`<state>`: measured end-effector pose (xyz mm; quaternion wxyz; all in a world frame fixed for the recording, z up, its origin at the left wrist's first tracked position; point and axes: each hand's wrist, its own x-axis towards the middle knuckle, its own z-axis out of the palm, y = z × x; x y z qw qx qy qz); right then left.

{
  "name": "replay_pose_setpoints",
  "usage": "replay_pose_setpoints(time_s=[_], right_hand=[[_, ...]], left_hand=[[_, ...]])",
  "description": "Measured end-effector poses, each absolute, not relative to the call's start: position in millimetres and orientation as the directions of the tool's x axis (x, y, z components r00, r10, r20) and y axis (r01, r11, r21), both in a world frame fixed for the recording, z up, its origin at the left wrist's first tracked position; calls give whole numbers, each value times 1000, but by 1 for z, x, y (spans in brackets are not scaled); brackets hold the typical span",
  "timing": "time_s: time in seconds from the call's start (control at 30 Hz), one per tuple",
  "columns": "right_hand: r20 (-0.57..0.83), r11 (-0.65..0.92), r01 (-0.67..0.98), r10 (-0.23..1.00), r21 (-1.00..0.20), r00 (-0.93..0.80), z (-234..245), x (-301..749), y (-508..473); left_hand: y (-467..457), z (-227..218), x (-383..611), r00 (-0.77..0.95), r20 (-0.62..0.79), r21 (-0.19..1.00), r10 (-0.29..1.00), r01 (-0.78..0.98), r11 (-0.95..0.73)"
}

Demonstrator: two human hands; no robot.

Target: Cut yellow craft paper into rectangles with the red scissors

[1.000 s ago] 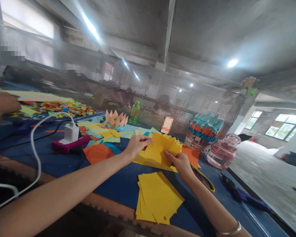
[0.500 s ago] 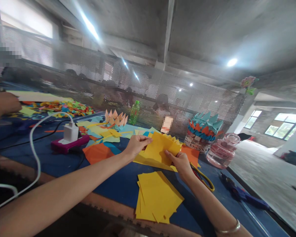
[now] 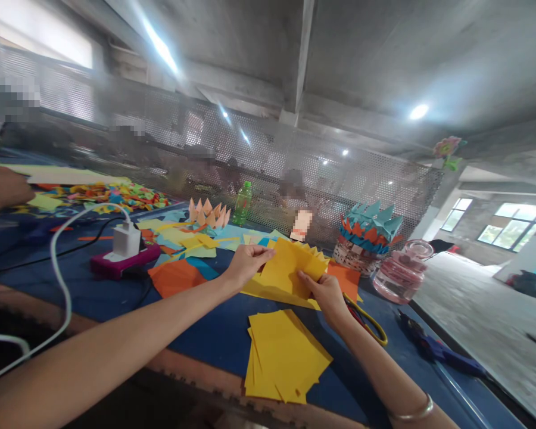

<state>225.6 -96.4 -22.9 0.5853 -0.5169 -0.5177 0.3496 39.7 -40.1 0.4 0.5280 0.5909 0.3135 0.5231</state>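
Currently, step in hand (by judgement): two-handed positioning of one yellow sheet [image 3: 290, 262], raised & tilted near the centre of the work area; use this sheet as the clock ctr. L hand [image 3: 245, 265]: thumb & fingertips closed in a pinch on the sheet's edge at approx. 10 o'clock. R hand [image 3: 328, 295]: thumb flat on the near face at approx. 4 o'clock, remaining fingers mostly hidden behind; gap = paper thickness only, as far as can be seen. Whether the sheet is single or doubled: cannot tell. A larger yellow piece [image 3: 259, 288] shows below it at 7 o'clock; a pointed yellow piece [image 3: 319, 255] shows past its edge at 1. Stack of yellow sheets [image 3: 288, 363]: 6 o'clock, on the blue table [image 3: 201, 351], well apart from both hands. Orange paper [image 3: 174, 279]: 9 o'clock. Yellow handle loop [image 3: 381, 330], prob. scissors: 4 o'clock, just beside the R forearm. Pink glass jar [image 3: 399, 277]: 3 o'clock. Next move (judgement) calls for light, even pressure at both grips & edges lined up before any crease is pressed, esp. as thin stock may mark permanently.
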Motion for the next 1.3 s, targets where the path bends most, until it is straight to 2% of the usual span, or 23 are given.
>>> replay_pose_setpoints(time_s=[0.33, 0.8, 0.9, 1.1, 1.17, 1.3], right_hand=[[227, 203, 120, 945, -972, 234, -23, 227, -96], [247, 225, 126, 946, -966, 209, -24, 229, -95], [252, 226, 154, 951, -962, 178, -23, 228, -96], [257, 244, 139, 963, -960, 80, -22, 225, -99], [261, 252, 140, 964, -958, 53, -22, 225, -99], [245, 242, 133, 969, -961, 12, -22, 225, -100]], left_hand=[[-42, 2, 40, 263, 275, 957, 925, -170, -236], [-44, 3, 38, 273, 354, 935, 895, -89, -343], [-44, 2, 38, 341, 279, 960, 898, -98, -261], [-48, 1, 38, 565, -29, 982, 825, -139, 130], [-50, 0, 38, 611, -43, 982, 790, -118, 144], [-51, -4, 38, 629, 21, 995, 777, -90, 46]])
